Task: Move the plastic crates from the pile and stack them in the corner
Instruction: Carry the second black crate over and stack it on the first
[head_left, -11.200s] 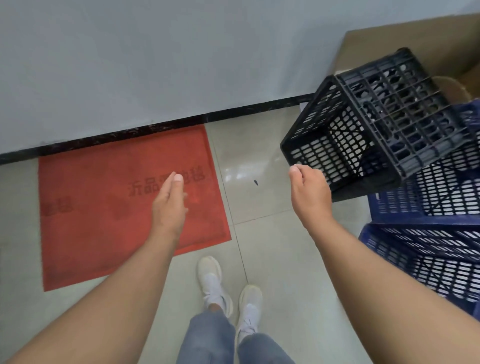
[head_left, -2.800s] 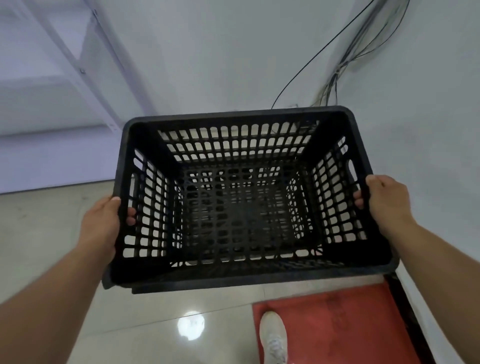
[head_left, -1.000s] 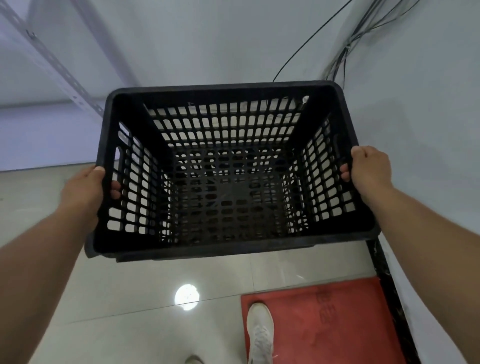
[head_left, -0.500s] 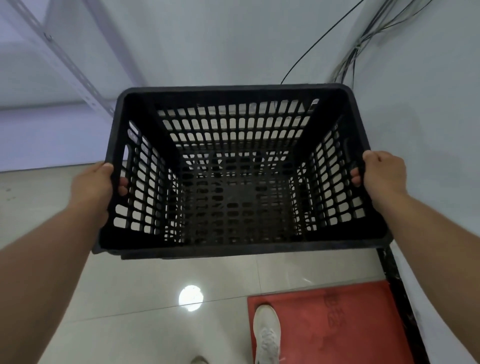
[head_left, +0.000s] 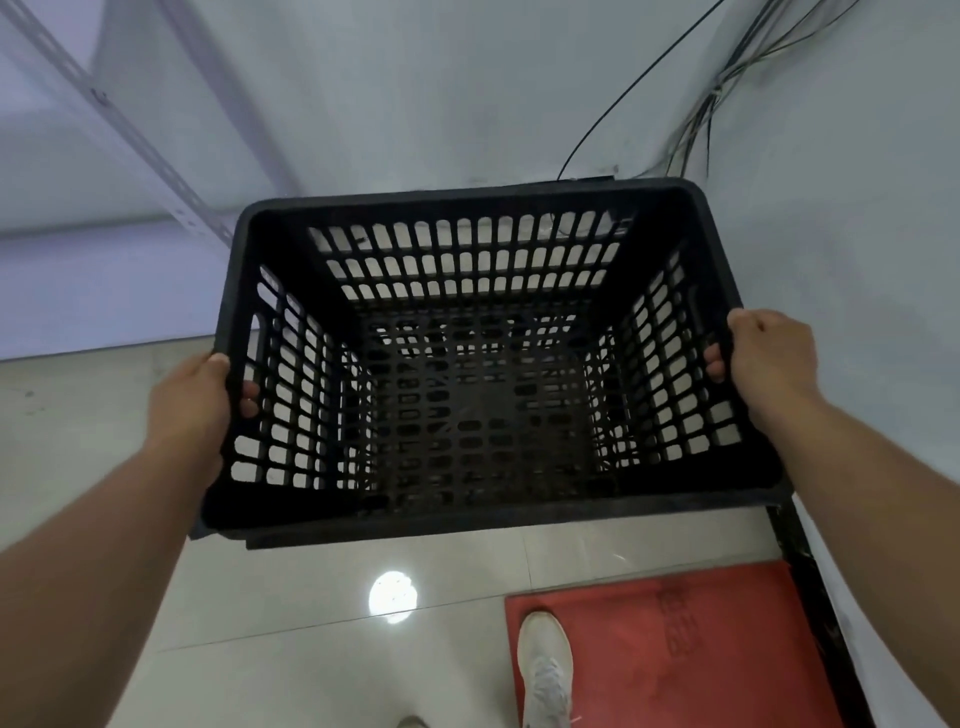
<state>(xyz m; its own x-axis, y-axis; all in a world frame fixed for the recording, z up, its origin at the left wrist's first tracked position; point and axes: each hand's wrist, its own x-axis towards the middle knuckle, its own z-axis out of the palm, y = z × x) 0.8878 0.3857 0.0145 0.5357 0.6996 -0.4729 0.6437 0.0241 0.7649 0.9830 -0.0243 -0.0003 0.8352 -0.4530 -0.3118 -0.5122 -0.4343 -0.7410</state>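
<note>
I carry the black crate (head_left: 483, 364) upright at the corner, my left hand (head_left: 189, 410) and right hand (head_left: 769, 358) with fingers curled through its side handles, and judge it not yet set down, with no stack visible there.

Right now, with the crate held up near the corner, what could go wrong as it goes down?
1. Loose cables hang down the wall in the corner behind the crate; its far rim could snag them.
2. The left hand and right hand have fingers through the side slots and might get pinched against the wall.
3. One shoe is on the red mat, a possible trip edge.
</note>
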